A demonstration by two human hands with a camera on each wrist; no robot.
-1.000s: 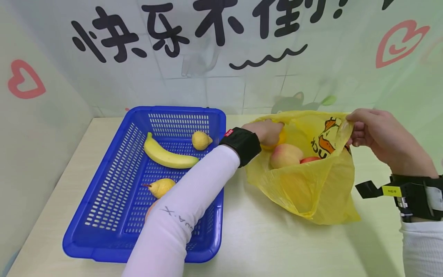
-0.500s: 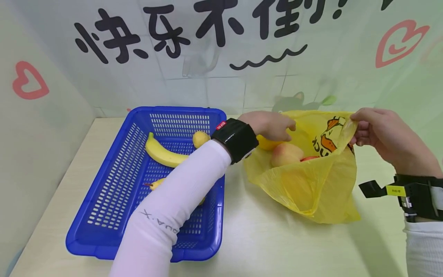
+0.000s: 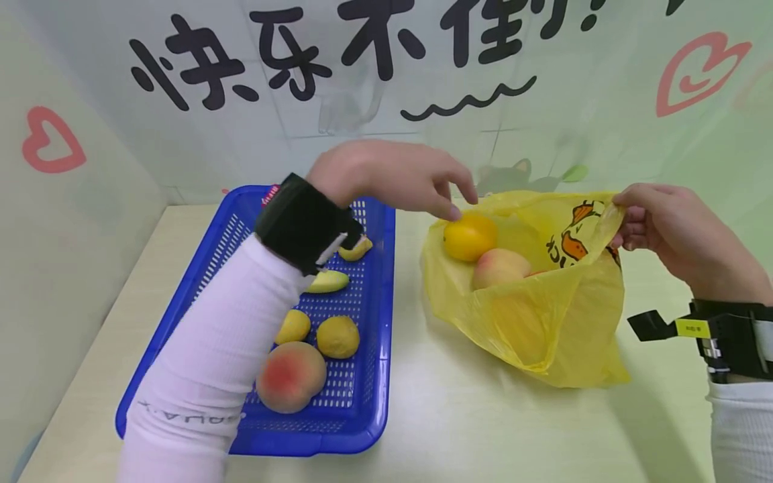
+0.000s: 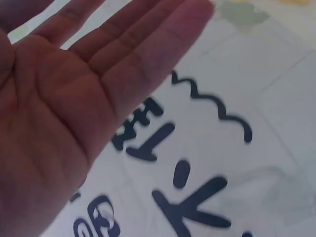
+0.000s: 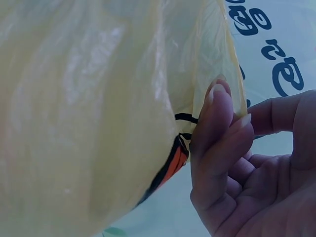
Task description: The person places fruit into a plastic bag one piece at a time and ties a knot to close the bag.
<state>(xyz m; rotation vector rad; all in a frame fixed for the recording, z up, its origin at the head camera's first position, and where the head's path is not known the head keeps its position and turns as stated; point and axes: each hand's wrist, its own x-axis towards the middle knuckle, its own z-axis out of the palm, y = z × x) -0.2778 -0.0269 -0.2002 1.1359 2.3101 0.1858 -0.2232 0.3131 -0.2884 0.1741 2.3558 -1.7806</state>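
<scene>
Clock = head view, 12 at the wall. Table carries everything. Blue basket sits around 8 o'clock, yellow bag around 4, side by side; likely so one arm spans both.

Right hand at the bag's 2 o'clock: thumb and fingers pinch the rim, probably because thin film would sag without a tensioned edge. Left hand at the bag's 10 o'clock: fingers extended, thumb spread, palm bare in the left wrist view, grips nothing. Thumb tip is right by the orange fruit; contact, can't tell.

Basket peach at the basket's 5 o'clock. Bag peach sits in the bag mouth, the front film hiding its lower part. Orange fruit at the bag's 10 o'clock, seemingly against that peach; I'd guess fruit underneath keeps both this high.

Lemon-like fruit at the basket peach's 2, yellow fruit at its 12, partly under the sleeve. Banana end at the basket's 2; the wrist strap covers the rest. Second lemon-like fruit just beyond, half hidden. Smallest: red sliver at the bag peach's 3, mostly behind film.
</scene>
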